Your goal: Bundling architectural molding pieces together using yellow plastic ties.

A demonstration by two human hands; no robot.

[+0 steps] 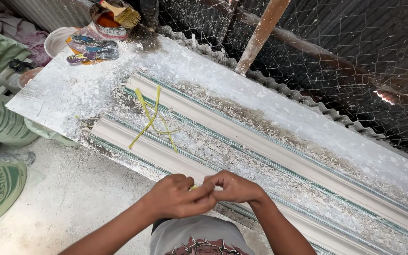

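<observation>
Both hands meet at the tabletop's near edge: the left hand (178, 196) and right hand (234, 186) press fingertips together, pinching what looks like a yellow strand (193, 188), mostly hidden. More yellow strands (153, 119) lie loose on the dusty tabletop (67, 89) between two white moulded strips (133, 137), untouched.

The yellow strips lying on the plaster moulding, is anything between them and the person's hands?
Nothing visible stands between. The yellow strips lie loose on the near moulding, and only bare, dusty plaster separates them from the left hand and right hand, which are pinched together around a small yellow piece.
</observation>
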